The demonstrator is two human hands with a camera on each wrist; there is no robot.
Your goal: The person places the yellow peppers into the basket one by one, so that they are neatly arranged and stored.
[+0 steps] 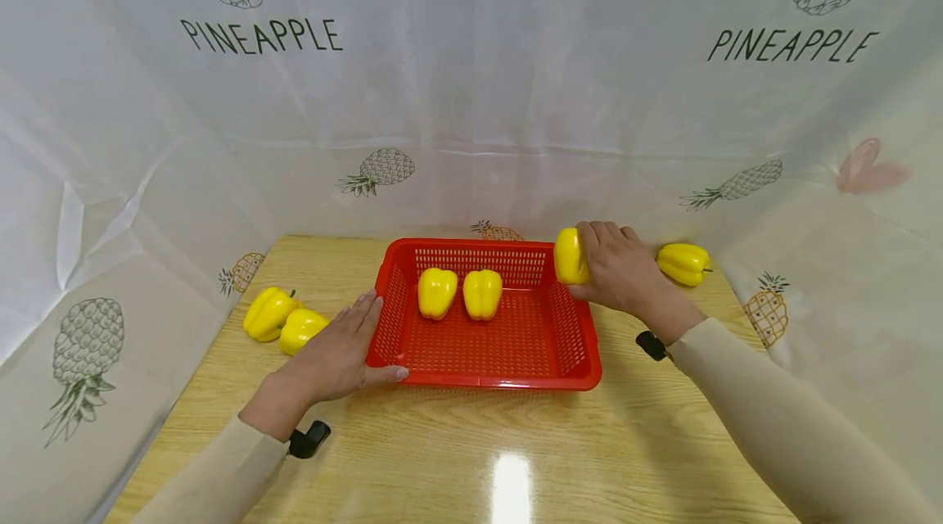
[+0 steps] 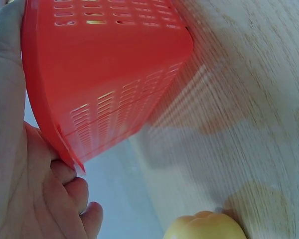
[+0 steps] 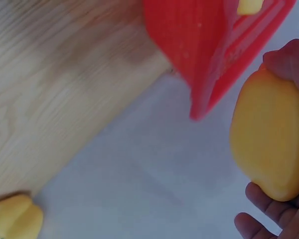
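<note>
A red perforated plastic basket (image 1: 479, 381) stands on the wooden table with two yellow bell peppers inside, one on the left (image 1: 438, 293) and one on the right (image 1: 482, 295). My right hand (image 1: 619, 266) grips another yellow bell pepper (image 1: 570, 256) over the basket's back right corner; in the right wrist view that pepper (image 3: 271, 132) sits between thumb and fingers. At the basket's left rim rests my left hand (image 1: 335, 356), fingers extended along the side and thumb on the front rim. The left wrist view shows its palm against the rim (image 2: 50, 119).
Two yellow bell peppers, one farther out (image 1: 268, 313) and one nearer the basket (image 1: 302, 330), lie left of my left hand. Another bell pepper (image 1: 683, 264) lies at the table's right edge. A white pineapple-print sheet (image 1: 479, 98) surrounds the table (image 1: 427, 450) at the back and sides.
</note>
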